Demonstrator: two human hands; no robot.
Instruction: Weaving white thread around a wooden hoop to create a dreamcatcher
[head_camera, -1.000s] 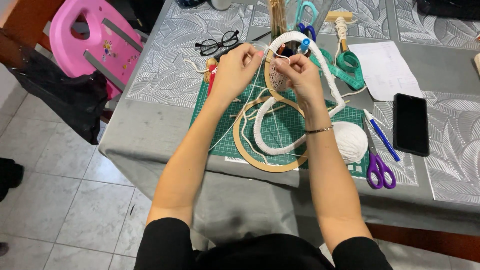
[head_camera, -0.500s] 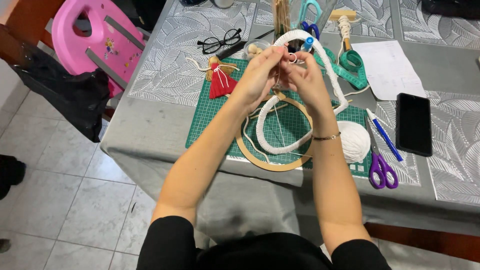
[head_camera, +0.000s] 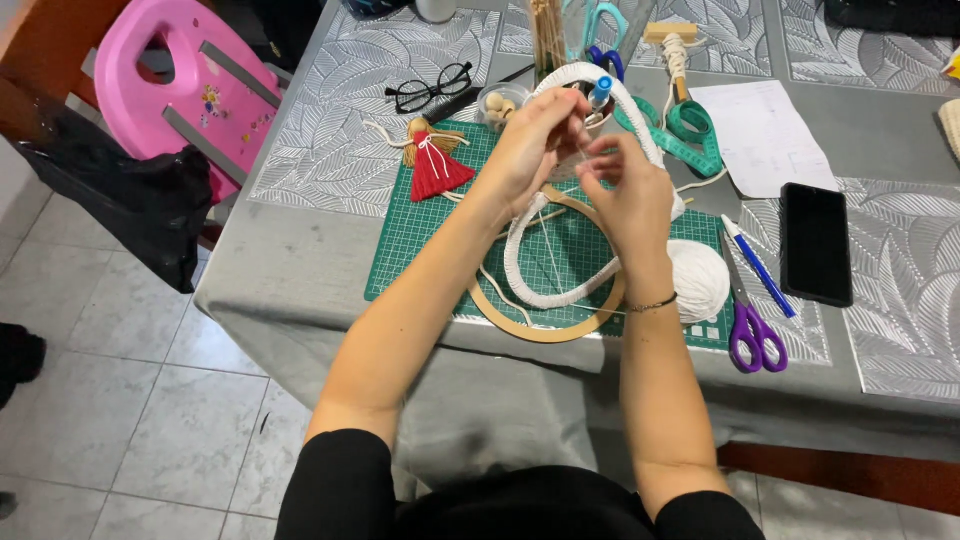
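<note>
Above the green cutting mat we are holding up a hoop wrapped in white cord, tilted so that its lower arc is hanging close over the mat and its upper arc is rising toward the far side of the table. Our left hand is closing its fingers around the upper left part of the hoop, and our right hand is sitting just beside it, its fingertips pressing together on what looks like a thin thread; the thread itself is too fine for us to be sure. Our hands are covering much of the hoop's top, so we cannot tell how the cord is ending there. Under the wrapped hoop a bare wooden ring is lying flat on the mat, partly hidden by the hoop and our right forearm. A ball of white yarn is resting near our right wrist, half tucked behind it. Purple scissors and a blue pen are lying to the right, next to a black phone. A small red tassel doll and black glasses are lying to the left. Cups and tools at the far edge are being cut off by the frame.
</note>
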